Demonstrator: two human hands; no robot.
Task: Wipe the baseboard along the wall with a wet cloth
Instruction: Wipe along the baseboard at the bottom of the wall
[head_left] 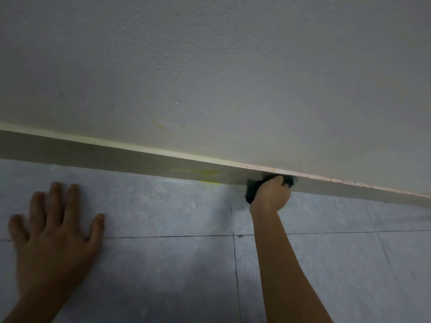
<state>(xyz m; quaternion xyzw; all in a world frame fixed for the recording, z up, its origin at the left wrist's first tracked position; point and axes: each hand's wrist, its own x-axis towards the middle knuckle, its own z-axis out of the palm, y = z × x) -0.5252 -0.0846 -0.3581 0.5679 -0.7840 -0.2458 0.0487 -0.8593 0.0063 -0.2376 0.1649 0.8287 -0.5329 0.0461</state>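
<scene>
A grey baseboard (116, 157) runs across the view from left to lower right, with a pale top edge under the white wall (210, 66). My right hand (274, 194) grips a dark cloth (254, 187) and presses it against the baseboard right of centre. My left hand (53, 231) lies flat on the floor at the left, fingers spread, holding nothing. A yellowish smear (198, 173) marks the baseboard just left of the cloth.
Grey floor tiles (163, 276) with dark grout lines fill the lower half. To the right of the cloth, the baseboard's top edge shows reddish specks (349, 181). A faint yellow scratch (161, 125) sits on the wall above the baseboard.
</scene>
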